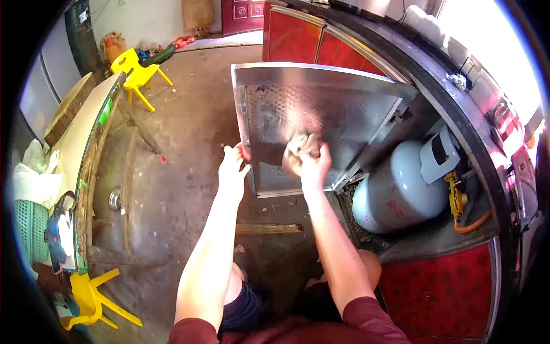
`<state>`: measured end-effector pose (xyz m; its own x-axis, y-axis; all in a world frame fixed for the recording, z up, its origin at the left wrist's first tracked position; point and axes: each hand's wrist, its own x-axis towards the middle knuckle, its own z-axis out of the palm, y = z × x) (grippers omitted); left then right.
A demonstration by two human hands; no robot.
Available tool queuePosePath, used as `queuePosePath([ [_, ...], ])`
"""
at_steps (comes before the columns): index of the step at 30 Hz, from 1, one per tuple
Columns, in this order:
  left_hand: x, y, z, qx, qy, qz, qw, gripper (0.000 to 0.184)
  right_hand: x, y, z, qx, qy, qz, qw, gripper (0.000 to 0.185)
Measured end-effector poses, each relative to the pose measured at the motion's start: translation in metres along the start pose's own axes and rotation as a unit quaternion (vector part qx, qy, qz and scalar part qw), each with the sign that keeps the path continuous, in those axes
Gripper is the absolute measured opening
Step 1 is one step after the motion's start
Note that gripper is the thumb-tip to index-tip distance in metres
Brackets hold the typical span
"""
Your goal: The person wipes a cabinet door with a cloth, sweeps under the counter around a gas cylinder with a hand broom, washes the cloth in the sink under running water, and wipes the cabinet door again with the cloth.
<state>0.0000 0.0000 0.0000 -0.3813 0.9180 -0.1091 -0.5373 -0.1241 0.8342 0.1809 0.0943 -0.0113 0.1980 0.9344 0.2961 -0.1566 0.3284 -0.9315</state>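
Observation:
A metal-framed cabinet door [344,135] stands swung out from the counter, its silvery inner face toward me. My right hand [315,169] is closed on a crumpled greyish cloth [302,150], which lies against the door's inner panel. At the door's left edge is my left hand [234,166], its fingers curled around the frame near mid-height. Inside the cabinet, to the right of the door, sits a light blue gas cylinder [395,189] with a yellow valve fitting [455,198] and an orange hose.
Red cabinet panels [441,286] lie under the dark curved counter [452,109] at right. A wooden stick [266,229] rests on the floor below the door. At left are a table [86,135], yellow chairs [137,74] and a green basket [31,226].

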Motion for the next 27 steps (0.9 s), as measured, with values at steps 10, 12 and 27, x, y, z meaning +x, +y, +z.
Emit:
queuePosePath([
  [10,-0.005,0.006,0.008,0.017,0.037,-0.008,0.999,0.064,-0.015,-0.068,0.050,-0.302,-0.117,-0.374,0.869,0.039],
  [12,-0.003,0.006,0.007,0.003,0.027,-0.016,1.000,0.066,-0.028,-0.032,0.040,-0.319,-0.163,-0.329,0.874,0.034],
  [27,0.004,0.002,-0.015,-0.141,-0.010,-0.058,0.988,0.075,-0.040,-0.120,0.099,-0.222,-0.124,-0.416,0.873,0.042],
])
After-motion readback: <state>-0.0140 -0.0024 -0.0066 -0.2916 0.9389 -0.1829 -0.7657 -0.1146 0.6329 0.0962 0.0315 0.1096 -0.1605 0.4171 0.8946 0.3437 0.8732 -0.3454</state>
